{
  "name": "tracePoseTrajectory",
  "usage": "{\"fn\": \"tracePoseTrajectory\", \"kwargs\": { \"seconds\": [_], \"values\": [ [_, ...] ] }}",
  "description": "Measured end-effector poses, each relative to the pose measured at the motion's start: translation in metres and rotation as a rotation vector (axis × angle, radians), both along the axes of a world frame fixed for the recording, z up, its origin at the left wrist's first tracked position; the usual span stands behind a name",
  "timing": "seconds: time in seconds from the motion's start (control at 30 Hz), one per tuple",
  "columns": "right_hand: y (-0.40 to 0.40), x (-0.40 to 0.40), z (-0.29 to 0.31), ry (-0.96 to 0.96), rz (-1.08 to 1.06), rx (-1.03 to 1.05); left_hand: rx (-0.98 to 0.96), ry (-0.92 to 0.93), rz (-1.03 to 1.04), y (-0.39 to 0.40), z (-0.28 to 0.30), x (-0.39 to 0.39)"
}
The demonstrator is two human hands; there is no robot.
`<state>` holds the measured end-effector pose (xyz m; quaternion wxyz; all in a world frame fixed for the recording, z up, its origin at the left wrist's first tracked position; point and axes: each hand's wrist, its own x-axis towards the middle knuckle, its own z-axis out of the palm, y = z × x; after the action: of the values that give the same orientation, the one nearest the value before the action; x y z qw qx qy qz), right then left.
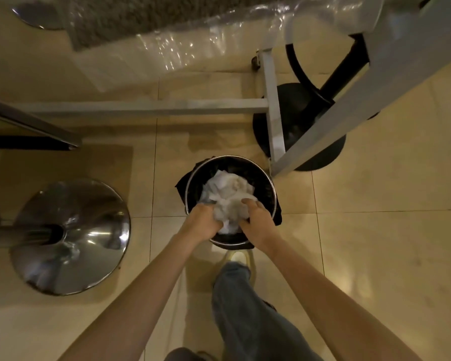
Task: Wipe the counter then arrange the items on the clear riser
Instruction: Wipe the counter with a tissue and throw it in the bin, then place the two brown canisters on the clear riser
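Note:
A round metal bin [267, 181] with a black liner stands on the tiled floor, seen from straight above. A heap of crumpled white tissue paper [228, 192] fills its mouth. My left hand [201, 221] and my right hand [258, 221] both reach into the bin from its near side, fingers curled into the paper heap, one hand on each side of it. The counter and the clear riser are out of view.
A chrome stool base [71, 237] sits on the floor to the left. A grey metal frame [274, 113] and a black round stool base [297, 118] stand behind and right of the bin. A plastic-wrapped rug [154, 35] lies at the top. My jeans leg and shoe [238, 257] are just below the bin.

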<state>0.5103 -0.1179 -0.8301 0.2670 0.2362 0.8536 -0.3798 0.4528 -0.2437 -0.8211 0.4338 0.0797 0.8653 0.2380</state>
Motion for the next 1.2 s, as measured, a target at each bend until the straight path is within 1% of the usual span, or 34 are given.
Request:
{"fn": "tracePoseTrajectory", "kwargs": {
  "seconds": [0.1,0.17,0.23,0.3,0.37,0.57,0.63,0.7,0.8,0.87,1.03,1.2],
  "values": [
    [0.005,-0.007,0.034,0.041,0.004,-0.009,-0.001,0.020,-0.013,-0.004,0.029,-0.008],
    [0.007,-0.012,0.065,0.100,0.033,-0.004,0.014,0.036,0.009,-0.003,0.065,-0.011],
    [0.006,-0.017,0.105,0.172,0.048,-0.003,0.031,0.011,0.033,0.001,0.107,-0.014],
    [0.001,-0.019,0.153,0.243,0.052,-0.006,0.067,0.029,0.031,0.003,0.157,-0.015],
    [-0.003,-0.019,0.205,0.306,0.041,-0.019,0.119,0.088,0.021,0.003,0.209,-0.017],
    [-0.008,-0.008,0.376,0.484,0.076,-0.060,0.172,0.252,-0.119,-0.012,0.387,-0.008],
    [-0.013,-0.001,0.432,0.530,0.101,-0.060,0.168,0.323,-0.191,-0.018,0.441,-0.003],
    [-0.018,0.006,0.483,0.617,0.121,-0.053,0.157,0.400,-0.227,-0.025,0.495,0.002],
    [-0.025,0.012,0.553,0.767,0.134,-0.028,0.181,0.524,-0.245,-0.038,0.572,0.009],
    [-0.029,0.013,0.596,0.835,0.146,-0.030,0.216,0.589,-0.232,-0.046,0.616,0.012],
    [-0.031,-0.008,0.677,0.968,0.179,-0.003,0.319,0.712,-0.179,-0.058,0.700,0.000],
    [-0.025,-0.046,0.732,1.052,0.190,0.060,0.346,0.846,-0.086,-0.057,0.755,-0.031]
  ]
}}
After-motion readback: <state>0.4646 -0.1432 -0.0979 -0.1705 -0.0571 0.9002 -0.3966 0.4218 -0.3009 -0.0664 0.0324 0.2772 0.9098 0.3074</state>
